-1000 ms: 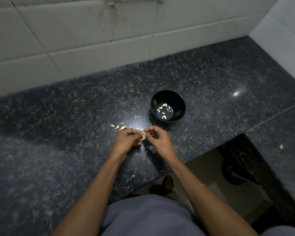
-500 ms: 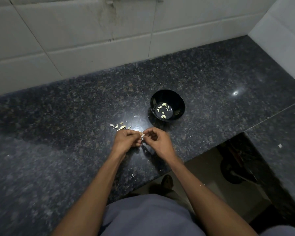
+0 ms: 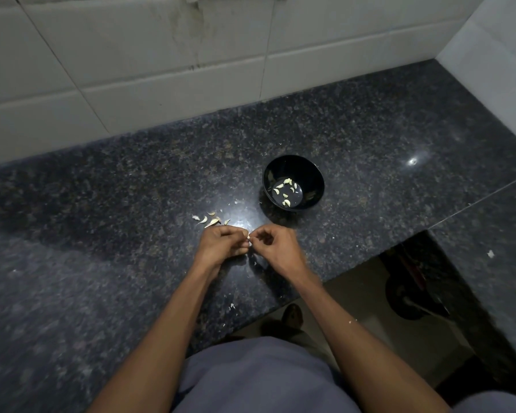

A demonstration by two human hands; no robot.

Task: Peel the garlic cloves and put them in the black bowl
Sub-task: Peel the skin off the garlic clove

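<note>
Left hand (image 3: 221, 244) and right hand (image 3: 276, 247), fingers curled, together pinching one garlic clove (image 3: 248, 239) above the granite countertop (image 3: 102, 204); black bowl (image 3: 313, 177) of peeled cloves (image 3: 285, 192) just beyond, unpeeled cloves (image 3: 210, 220) nearby.

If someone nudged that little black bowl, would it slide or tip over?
Probably slide: the black bowl stands on polished, glossy counter. It likely feels light, holding only a few peeled cloves. Tipping seems unlikely, since it looks low and wide.

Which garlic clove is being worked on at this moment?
The garlic clove pinched between the left hand and right hand; the others lie in the black bowl or loose on the counter.
</note>
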